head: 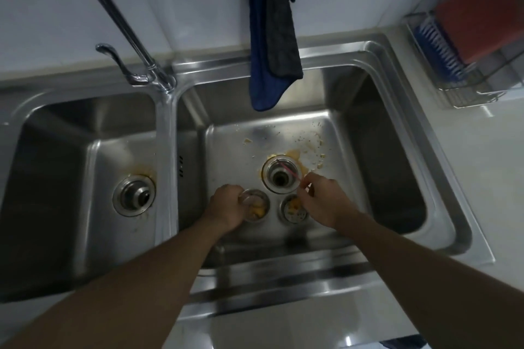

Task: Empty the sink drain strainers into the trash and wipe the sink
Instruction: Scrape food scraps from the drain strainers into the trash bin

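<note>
A double steel sink fills the view. In the right basin (pixel 382 133) the drain hole (pixel 280 178) stands uncovered, with yellow food bits and stains around it. My left hand (pixel 226 207) is shut on a metal strainer (pixel 256 208) that holds yellow scraps, just left of the drain. A second strainer (pixel 292 208) with scraps sits on the basin floor below the drain. My right hand (pixel 320 201) pinches a thin pink stick (pixel 289 171) that reaches over the drain rim. The left basin's drain (pixel 133 195) has its strainer in place.
A blue and grey cloth (pixel 272 31) hangs from the wall over the right basin. The faucet (pixel 124 28) rises between the basins. A wire rack (pixel 465 45) with a blue brush and an orange sponge stands on the counter at right.
</note>
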Available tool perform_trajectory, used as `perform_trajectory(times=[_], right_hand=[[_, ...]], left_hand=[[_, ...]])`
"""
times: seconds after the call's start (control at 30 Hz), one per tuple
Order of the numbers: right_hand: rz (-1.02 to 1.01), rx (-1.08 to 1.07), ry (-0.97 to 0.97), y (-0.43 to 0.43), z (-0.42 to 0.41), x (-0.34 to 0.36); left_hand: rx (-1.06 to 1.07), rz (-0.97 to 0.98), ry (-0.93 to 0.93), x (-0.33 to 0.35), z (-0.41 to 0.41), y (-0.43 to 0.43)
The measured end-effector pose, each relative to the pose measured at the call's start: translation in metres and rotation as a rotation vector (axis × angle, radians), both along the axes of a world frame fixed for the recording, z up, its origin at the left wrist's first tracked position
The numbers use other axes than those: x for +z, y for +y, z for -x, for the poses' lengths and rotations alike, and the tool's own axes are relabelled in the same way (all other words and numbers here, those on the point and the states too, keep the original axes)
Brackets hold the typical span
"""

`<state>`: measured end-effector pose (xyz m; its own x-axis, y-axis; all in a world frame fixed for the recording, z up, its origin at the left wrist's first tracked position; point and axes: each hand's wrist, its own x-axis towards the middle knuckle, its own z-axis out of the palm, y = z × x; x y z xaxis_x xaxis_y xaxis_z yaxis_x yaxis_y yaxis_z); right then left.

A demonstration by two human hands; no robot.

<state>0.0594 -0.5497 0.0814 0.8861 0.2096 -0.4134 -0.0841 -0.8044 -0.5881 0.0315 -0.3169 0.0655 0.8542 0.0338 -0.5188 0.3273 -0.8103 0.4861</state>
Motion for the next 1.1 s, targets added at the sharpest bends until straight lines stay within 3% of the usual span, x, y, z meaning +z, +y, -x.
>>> perform_trajectory(times=[0.27,0.47,0.8,1.1], right_hand=[[-0.161,-0.083,0.071,0.012,0.005,0.06],[-0.155,-0.167,-0.083,0.008,0.0,0.112],[-0.224,-0.263,-0.216,-0.025,0.023,0.16],[-0.259,-0.473,-0.298,-0.016,0.079,0.189]], left_hand=[[0.002,0.077,-0.148,0.081,-0.013,-0.017],[-0.06,0.133,-0.217,0.137,-0.025,-0.039],[-0.074,0.4,-0.092,0.201,-0.021,-0.06],[-0.303,0.327,-0.239,0.224,-0.008,-0.059]])
